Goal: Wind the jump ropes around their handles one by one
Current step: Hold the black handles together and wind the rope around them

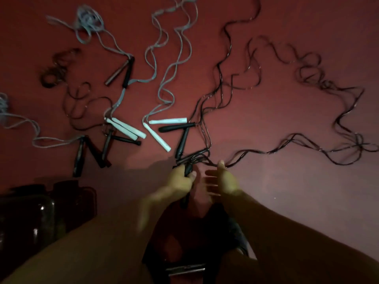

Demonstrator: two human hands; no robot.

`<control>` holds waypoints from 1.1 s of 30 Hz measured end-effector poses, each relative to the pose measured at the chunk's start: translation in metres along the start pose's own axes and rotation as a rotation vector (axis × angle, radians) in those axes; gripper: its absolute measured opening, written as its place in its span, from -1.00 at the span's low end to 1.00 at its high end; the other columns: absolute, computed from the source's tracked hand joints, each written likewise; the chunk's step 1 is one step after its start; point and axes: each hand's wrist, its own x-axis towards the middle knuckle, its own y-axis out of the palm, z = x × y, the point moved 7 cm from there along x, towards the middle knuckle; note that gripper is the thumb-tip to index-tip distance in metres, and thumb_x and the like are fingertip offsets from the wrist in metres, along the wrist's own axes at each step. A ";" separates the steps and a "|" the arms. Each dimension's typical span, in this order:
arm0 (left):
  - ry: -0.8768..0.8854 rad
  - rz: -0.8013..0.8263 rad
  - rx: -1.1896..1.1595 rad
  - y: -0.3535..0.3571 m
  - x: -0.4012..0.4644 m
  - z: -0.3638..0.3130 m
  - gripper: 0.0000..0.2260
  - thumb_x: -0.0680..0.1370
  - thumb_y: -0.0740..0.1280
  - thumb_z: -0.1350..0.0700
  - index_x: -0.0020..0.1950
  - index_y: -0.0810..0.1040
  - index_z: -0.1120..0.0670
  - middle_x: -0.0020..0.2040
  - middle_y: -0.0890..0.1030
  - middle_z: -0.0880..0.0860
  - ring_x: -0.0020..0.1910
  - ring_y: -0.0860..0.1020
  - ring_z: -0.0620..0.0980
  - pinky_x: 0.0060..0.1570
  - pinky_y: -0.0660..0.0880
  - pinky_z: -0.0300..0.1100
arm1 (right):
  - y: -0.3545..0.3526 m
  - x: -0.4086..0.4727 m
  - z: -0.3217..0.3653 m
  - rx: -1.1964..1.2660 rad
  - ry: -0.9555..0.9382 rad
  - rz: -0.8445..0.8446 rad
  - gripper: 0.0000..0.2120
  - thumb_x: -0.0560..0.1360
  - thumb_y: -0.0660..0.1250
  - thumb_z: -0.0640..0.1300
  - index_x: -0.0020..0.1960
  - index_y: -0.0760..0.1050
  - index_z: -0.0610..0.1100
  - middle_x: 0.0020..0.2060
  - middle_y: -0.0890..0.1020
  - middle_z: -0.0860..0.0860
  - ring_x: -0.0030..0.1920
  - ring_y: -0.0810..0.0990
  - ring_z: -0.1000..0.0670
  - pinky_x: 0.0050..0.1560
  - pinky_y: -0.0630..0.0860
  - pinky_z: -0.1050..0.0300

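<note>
My left hand grips a pair of black handles with a few turns of dark cord around their top. Its long dark rope trails away right across the red floor. My right hand is beside the handles, fingers spread and blurred, with the dark rope running past its thumb. Several other jump ropes lie spread on the floor beyond: a black-handled pair, two white-handled pairs with grey cords, and more black-handled pairs to the left.
A grey cord heap and a dark coiled rope lie at the far left. Dark glossy containers stand at the lower left. A dark object sits between my arms near the bottom edge.
</note>
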 end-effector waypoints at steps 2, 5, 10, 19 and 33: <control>0.043 0.104 -0.027 -0.020 -0.029 -0.039 -0.90 0.61 0.32 0.14 0.02 0.51 0.17 -0.28 0.54 0.08 -0.31 0.52 0.01 -0.27 0.41 -0.20 | -0.020 -0.035 0.031 0.009 -0.220 -0.119 -0.57 0.66 0.07 0.09 -0.06 0.58 -0.16 -0.14 0.64 -0.10 -0.26 0.53 -0.05 -0.22 0.42 0.12; 0.101 0.178 -0.001 -0.054 -0.075 -0.092 -0.88 0.57 0.40 0.12 -0.03 0.54 0.16 -0.37 0.56 0.07 -0.45 0.55 -0.01 -0.37 0.50 -0.26 | -0.038 -0.093 0.084 0.117 -0.496 -0.207 -0.72 0.63 0.17 -0.05 0.00 0.62 -0.17 -0.08 0.66 -0.07 -0.09 0.57 -0.06 0.00 0.47 0.02; 0.185 0.353 0.025 -0.082 -0.160 -0.173 -0.82 0.53 0.45 0.18 0.08 0.58 0.20 -0.28 0.65 0.09 -0.30 0.64 0.08 -0.10 0.64 -0.02 | -0.029 -0.192 0.137 -0.203 -0.729 -0.029 -0.58 0.67 0.05 0.05 -0.03 0.61 -0.13 -0.15 0.62 0.09 -0.10 0.54 0.07 -0.02 0.39 0.10; 0.396 0.196 0.252 -0.117 -0.281 -0.242 -0.90 0.49 0.49 0.16 -0.08 0.61 0.14 -0.23 0.70 0.12 -0.31 0.62 0.04 -0.11 0.62 0.00 | -0.079 -0.326 0.147 -0.387 -0.943 0.060 -0.72 0.63 0.10 0.16 0.09 0.51 0.05 -0.34 0.46 0.14 -0.39 0.37 0.23 -0.28 0.31 0.26; 0.593 0.014 -0.039 -0.146 -0.408 -0.317 -0.81 0.45 0.54 0.11 0.00 0.59 0.05 -0.31 0.62 0.00 -0.41 0.56 -0.08 -0.31 0.50 -0.25 | -0.092 -0.462 0.195 -0.123 -1.118 -0.067 -0.69 0.61 0.25 0.01 -0.20 0.64 -0.07 -0.49 0.52 0.03 -0.42 0.43 0.01 -0.32 0.38 0.06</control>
